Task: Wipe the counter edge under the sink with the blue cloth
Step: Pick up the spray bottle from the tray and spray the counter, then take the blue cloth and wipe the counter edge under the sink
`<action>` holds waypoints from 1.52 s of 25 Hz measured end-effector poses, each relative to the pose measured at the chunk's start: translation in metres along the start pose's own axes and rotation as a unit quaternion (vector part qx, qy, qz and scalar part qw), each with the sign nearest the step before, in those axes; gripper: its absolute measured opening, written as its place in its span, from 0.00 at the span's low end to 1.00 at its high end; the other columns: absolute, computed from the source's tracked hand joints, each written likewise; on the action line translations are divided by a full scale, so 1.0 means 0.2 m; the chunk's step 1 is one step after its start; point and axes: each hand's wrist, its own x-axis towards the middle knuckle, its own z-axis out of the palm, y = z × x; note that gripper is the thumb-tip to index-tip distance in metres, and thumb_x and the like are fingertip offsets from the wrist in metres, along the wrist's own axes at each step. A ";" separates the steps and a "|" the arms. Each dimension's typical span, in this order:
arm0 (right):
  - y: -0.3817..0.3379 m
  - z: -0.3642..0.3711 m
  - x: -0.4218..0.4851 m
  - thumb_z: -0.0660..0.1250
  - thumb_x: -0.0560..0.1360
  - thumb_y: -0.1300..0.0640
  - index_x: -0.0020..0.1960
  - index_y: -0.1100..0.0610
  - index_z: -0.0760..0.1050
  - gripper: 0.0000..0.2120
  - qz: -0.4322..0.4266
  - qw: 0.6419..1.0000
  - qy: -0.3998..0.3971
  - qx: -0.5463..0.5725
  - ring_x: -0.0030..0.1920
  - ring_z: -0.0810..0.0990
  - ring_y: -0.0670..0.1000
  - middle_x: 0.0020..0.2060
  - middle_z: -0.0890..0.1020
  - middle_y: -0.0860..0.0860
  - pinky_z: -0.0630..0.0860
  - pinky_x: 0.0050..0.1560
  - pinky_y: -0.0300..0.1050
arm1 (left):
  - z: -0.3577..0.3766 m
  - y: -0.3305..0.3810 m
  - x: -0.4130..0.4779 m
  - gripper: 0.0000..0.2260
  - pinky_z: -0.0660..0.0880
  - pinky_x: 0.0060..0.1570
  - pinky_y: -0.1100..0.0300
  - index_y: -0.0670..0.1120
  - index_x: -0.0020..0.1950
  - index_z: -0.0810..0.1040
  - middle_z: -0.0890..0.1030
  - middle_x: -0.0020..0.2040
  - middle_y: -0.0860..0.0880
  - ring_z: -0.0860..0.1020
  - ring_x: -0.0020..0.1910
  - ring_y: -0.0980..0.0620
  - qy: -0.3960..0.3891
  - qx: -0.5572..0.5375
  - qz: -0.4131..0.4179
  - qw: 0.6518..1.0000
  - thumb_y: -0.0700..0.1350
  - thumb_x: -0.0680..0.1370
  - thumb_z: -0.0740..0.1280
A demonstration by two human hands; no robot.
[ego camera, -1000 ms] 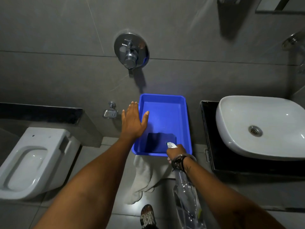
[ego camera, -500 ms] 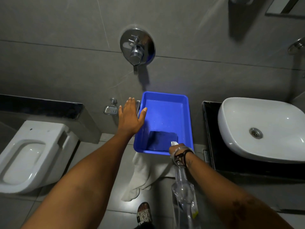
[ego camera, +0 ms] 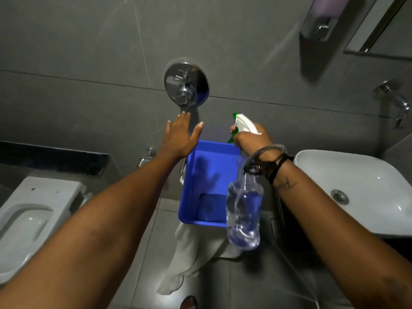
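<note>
A folded blue cloth [ego camera: 211,207] lies in the near end of a blue plastic tray [ego camera: 208,157] in the middle of the view. My right hand [ego camera: 250,138] is raised above the tray's far right corner, shut on the white-and-green trigger head of a clear spray bottle [ego camera: 244,216] that hangs below it, partly filled with liquid. My left hand [ego camera: 181,137] is open with fingers spread, above the tray's far left corner and just under the chrome wall mixer [ego camera: 186,84]. The white sink [ego camera: 361,188] sits on a dark counter [ego camera: 287,221] at the right.
A white toilet [ego camera: 33,219] is at the left under a dark ledge [ego camera: 53,155]. A pale towel [ego camera: 191,253] hangs below the tray. A chrome tap [ego camera: 395,103] and a wall dispenser [ego camera: 321,21] are up right. A foot in a sandal [ego camera: 189,303] shows at the bottom.
My right hand has lifted the spray bottle up from the tray's near edge to above its far corner. My left hand has risen from the tray's left rim toward the wall mixer.
</note>
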 end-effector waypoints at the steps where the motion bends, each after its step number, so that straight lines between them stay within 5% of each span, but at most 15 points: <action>1: -0.05 0.00 0.09 0.62 0.67 0.69 0.48 0.58 0.81 0.15 -0.006 0.999 0.031 0.029 0.36 0.73 0.51 0.38 0.78 0.52 0.71 0.32 0.39 | -0.02 0.00 0.02 0.33 0.48 0.79 0.42 0.44 0.80 0.59 0.60 0.80 0.43 0.56 0.80 0.47 0.000 0.011 0.007 1.000 0.64 0.81 0.49; 4: -0.06 0.08 0.32 0.61 0.69 0.71 0.53 0.65 0.78 0.15 -0.036 0.991 0.086 0.099 0.42 0.73 0.51 0.41 0.76 0.54 0.70 0.38 0.40 | -0.02 0.00 0.02 0.33 0.45 0.80 0.44 0.44 0.80 0.57 0.57 0.81 0.44 0.53 0.81 0.48 -0.030 0.054 0.021 0.998 0.63 0.82 0.48; 7: 0.05 0.24 0.52 0.60 0.71 0.69 0.57 0.63 0.76 0.16 -0.057 0.990 0.095 0.086 0.44 0.77 0.58 0.47 0.80 0.62 0.73 0.38 0.39 | 0.02 -0.03 0.01 0.34 0.43 0.80 0.45 0.44 0.81 0.54 0.55 0.82 0.44 0.51 0.81 0.48 -0.058 0.084 0.052 0.993 0.64 0.81 0.49; 10: 0.17 0.36 0.71 0.60 0.72 0.67 0.63 0.61 0.73 0.19 -0.060 0.993 0.086 0.058 0.52 0.79 0.62 0.55 0.80 0.64 0.74 0.50 0.45 | 0.06 -0.06 0.02 0.35 0.43 0.79 0.47 0.45 0.81 0.53 0.54 0.82 0.45 0.51 0.81 0.49 -0.060 0.113 0.084 0.988 0.65 0.81 0.49; 15: 0.38 0.45 0.84 0.66 0.74 0.61 0.66 0.63 0.70 0.20 -0.006 0.995 0.053 0.082 0.58 0.77 0.56 0.60 0.78 0.60 0.73 0.60 0.46 | 0.19 -0.14 0.05 0.34 0.44 0.79 0.46 0.44 0.81 0.53 0.55 0.82 0.44 0.52 0.81 0.48 -0.077 0.100 0.069 0.990 0.64 0.81 0.50; 20: 0.50 0.46 0.84 0.70 0.73 0.55 0.65 0.61 0.70 0.23 -0.002 0.996 -0.003 0.085 0.53 0.75 0.51 0.57 0.78 0.59 0.74 0.58 0.48 | 0.31 -0.14 0.03 0.34 0.44 0.79 0.47 0.43 0.81 0.53 0.55 0.82 0.44 0.51 0.81 0.48 -0.083 0.059 0.034 0.994 0.63 0.82 0.50; 22: 0.53 0.44 0.83 0.73 0.70 0.51 0.67 0.62 0.68 0.30 0.034 0.998 -0.010 0.050 0.53 0.73 0.52 0.59 0.75 0.61 0.74 0.63 0.57 | 0.34 -0.13 0.03 0.33 0.44 0.79 0.47 0.43 0.81 0.53 0.55 0.82 0.44 0.52 0.81 0.48 -0.090 0.056 0.036 0.994 0.61 0.82 0.52; 26: 0.81 0.45 0.55 0.74 0.67 0.42 0.76 0.58 0.56 0.47 0.101 0.991 -0.022 -0.080 0.75 0.60 0.58 0.75 0.61 0.58 0.61 0.74 0.55 | 0.45 -0.15 -0.06 0.32 0.45 0.79 0.48 0.41 0.80 0.54 0.56 0.81 0.43 0.53 0.81 0.47 -0.110 0.061 0.045 0.991 0.59 0.82 0.54; 29: 1.10 0.47 0.35 0.72 0.70 0.44 0.71 0.56 0.65 0.35 0.131 0.962 -0.118 -0.208 0.71 0.65 0.61 0.70 0.68 0.59 0.64 0.71 0.52 | 0.56 -0.21 -0.15 0.31 0.49 0.78 0.48 0.41 0.79 0.58 0.59 0.81 0.41 0.57 0.80 0.45 -0.148 0.074 0.020 0.986 0.58 0.82 0.57; 33: 1.33 0.49 0.17 0.72 0.70 0.46 0.70 0.56 0.67 0.33 0.178 0.890 -0.250 -0.336 0.71 0.65 0.61 0.70 0.68 0.58 0.65 0.70 0.54 | 0.78 -0.30 -0.35 0.24 0.70 0.67 0.50 0.40 0.71 0.69 0.72 0.72 0.38 0.73 0.69 0.39 -0.324 0.036 -0.115 0.938 0.52 0.80 0.64; 36: 1.40 0.49 0.19 0.74 0.69 0.47 0.65 0.56 0.71 0.28 0.187 0.907 -0.227 -0.301 0.69 0.67 0.60 0.65 0.72 0.56 0.67 0.69 0.54 | 0.94 -0.34 -0.45 0.23 0.73 0.64 0.48 0.37 0.66 0.70 0.72 0.68 0.36 0.75 0.65 0.38 -0.348 -0.015 -0.210 0.913 0.48 0.76 0.70; 38: 1.38 0.49 0.22 0.76 0.67 0.49 0.52 0.57 0.76 0.19 0.209 0.913 -0.239 -0.255 0.60 0.75 0.57 0.49 0.77 0.55 0.73 0.59 0.48 | 0.98 -0.34 -0.50 0.25 0.73 0.64 0.48 0.37 0.67 0.70 0.72 0.68 0.36 0.75 0.66 0.37 -0.314 -0.031 -0.268 0.910 0.47 0.75 0.71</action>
